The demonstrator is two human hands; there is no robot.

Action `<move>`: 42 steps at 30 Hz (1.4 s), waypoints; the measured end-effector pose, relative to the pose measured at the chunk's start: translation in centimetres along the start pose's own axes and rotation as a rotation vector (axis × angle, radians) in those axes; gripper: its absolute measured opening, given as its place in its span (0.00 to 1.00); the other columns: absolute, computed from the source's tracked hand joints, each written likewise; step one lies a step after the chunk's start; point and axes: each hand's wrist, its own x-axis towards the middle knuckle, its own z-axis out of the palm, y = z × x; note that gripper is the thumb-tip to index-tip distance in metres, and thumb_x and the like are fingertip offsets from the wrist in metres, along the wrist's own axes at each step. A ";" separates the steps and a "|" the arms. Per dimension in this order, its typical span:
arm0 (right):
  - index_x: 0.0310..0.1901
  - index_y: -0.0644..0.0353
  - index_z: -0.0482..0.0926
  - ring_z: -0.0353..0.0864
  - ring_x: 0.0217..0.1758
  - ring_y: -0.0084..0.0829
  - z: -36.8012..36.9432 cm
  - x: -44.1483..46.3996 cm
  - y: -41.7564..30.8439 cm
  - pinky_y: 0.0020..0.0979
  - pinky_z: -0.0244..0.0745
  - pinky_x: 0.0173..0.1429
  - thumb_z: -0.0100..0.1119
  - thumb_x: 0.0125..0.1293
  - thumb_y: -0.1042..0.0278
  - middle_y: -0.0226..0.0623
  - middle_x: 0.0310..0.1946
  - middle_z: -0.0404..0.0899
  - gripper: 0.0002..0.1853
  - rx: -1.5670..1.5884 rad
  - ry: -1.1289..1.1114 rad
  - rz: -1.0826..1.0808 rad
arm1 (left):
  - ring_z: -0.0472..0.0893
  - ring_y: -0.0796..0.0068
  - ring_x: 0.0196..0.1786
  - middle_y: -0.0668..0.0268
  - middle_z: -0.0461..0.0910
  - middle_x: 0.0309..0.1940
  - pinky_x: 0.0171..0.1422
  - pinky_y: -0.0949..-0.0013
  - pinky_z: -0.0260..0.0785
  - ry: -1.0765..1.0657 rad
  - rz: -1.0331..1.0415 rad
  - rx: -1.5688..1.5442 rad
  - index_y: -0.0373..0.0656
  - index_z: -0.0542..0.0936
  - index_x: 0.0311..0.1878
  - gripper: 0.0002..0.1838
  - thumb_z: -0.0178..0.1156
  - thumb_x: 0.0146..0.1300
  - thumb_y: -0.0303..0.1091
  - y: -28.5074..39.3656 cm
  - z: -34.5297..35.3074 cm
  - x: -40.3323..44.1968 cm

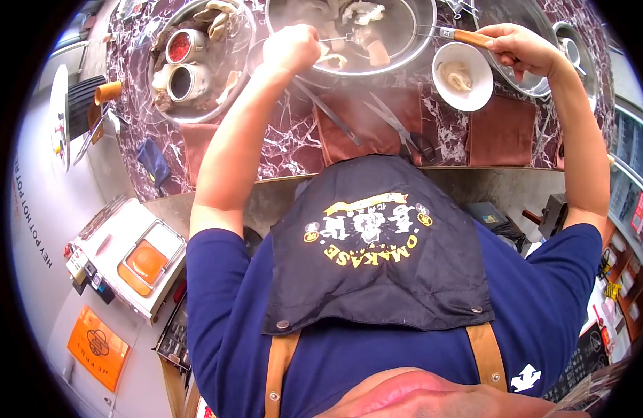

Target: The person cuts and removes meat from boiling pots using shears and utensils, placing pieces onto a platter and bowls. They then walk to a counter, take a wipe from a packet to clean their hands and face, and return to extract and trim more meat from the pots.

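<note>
My left hand [291, 50] is closed round something whose thin metal end reaches over the steaming pot [417, 52]. Pale pieces of food [369, 43] lie in the pot. My right hand [520, 49] grips the wooden handle [466, 37] of a metal tool, and its far end reaches the pot's right side. Just below that handle stands a white bowl [441, 89] with a pale piece of food [458, 75] in it.
Scissors [398, 122] and metal tongs [327, 111] lie on a brown cloth [339, 143]. At the left, a round tray [232, 104] holds two jars [186, 47]. Another brown cloth [501, 132] and a blue cloth [153, 161] lie near the table's edge.
</note>
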 end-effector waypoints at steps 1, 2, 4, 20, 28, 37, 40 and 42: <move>0.65 0.64 0.67 0.64 0.13 0.09 0.2 -0.3 -0.1 0.16 0.69 0.11 0.52 0.66 0.68 0.21 0.15 0.65 0.26 0.001 -0.002 0.004 | 0.83 0.55 0.45 0.58 0.84 0.39 0.53 0.59 0.74 -0.028 -0.009 -0.020 0.48 0.85 0.38 0.12 0.54 0.57 0.38 0.5 -0.2 0.2; 0.65 0.64 0.67 0.65 0.14 0.09 0.3 -0.3 -0.1 0.16 0.69 0.12 0.52 0.65 0.68 0.21 0.15 0.65 0.26 0.002 -0.004 0.007 | 0.83 0.55 0.45 0.58 0.84 0.39 0.53 0.59 0.74 -0.022 -0.009 -0.020 0.48 0.85 0.38 0.12 0.54 0.57 0.38 0.8 0.4 0.7; 0.62 0.61 0.71 0.66 0.14 0.09 0.1 0.1 1.5 0.17 0.70 0.14 0.51 0.66 0.67 0.21 0.15 0.65 0.23 -0.019 0.011 -0.020 | 0.83 0.55 0.47 0.58 0.85 0.40 0.54 0.60 0.74 -0.010 0.009 -0.019 0.48 0.85 0.38 0.12 0.55 0.57 0.38 1.3 2.6 1.9; 0.62 0.58 0.72 0.60 0.12 0.12 3.0 -1.4 2.5 0.19 0.65 0.15 0.50 0.67 0.66 0.20 0.15 0.64 0.21 0.140 0.102 -0.049 | 0.64 0.89 0.20 0.77 0.73 0.23 0.23 0.84 0.52 -0.093 -0.368 -1.587 0.41 0.83 0.44 0.08 0.61 0.64 0.30 -3.7 6.3 -7.2; 0.65 0.60 0.69 0.55 0.09 0.12 3.3 -1.4 2.8 0.16 0.59 0.13 0.48 0.66 0.68 0.21 0.16 0.65 0.25 0.130 0.141 -0.036 | 0.64 0.88 0.20 0.76 0.72 0.22 0.24 0.83 0.54 0.383 -0.471 -1.802 0.36 0.82 0.44 0.08 0.59 0.64 0.27 -9.4 4.8 -18.7; 0.66 0.60 0.67 0.56 0.10 0.11 6.6 -1.1 3.7 0.16 0.61 0.14 0.48 0.65 0.67 0.22 0.18 0.67 0.27 0.225 0.276 0.029 | 0.62 0.92 0.20 0.81 0.69 0.21 0.22 0.85 0.50 0.571 -0.727 -1.414 0.41 0.83 0.43 0.06 0.58 0.66 0.29 -28.1 6.0 -23.9; 0.65 0.61 0.68 0.56 0.10 0.11 12.7 -0.3 1.1 0.17 0.62 0.15 0.49 0.65 0.67 0.22 0.18 0.68 0.26 0.230 0.308 0.076 | 0.58 0.93 0.17 0.82 0.68 0.20 0.18 0.84 0.45 0.529 -0.757 -1.379 0.42 0.82 0.42 0.06 0.58 0.67 0.29 -34.2 4.9 -25.6; 0.65 0.61 0.68 0.56 0.10 0.12 13.0 -1.6 0.7 0.17 0.63 0.15 0.48 0.66 0.67 0.22 0.18 0.68 0.25 0.255 0.332 0.083 | 0.58 0.93 0.17 0.82 0.68 0.20 0.18 0.84 0.45 0.501 -0.741 -1.381 0.42 0.82 0.42 0.06 0.57 0.67 0.30 -33.6 3.7 -25.4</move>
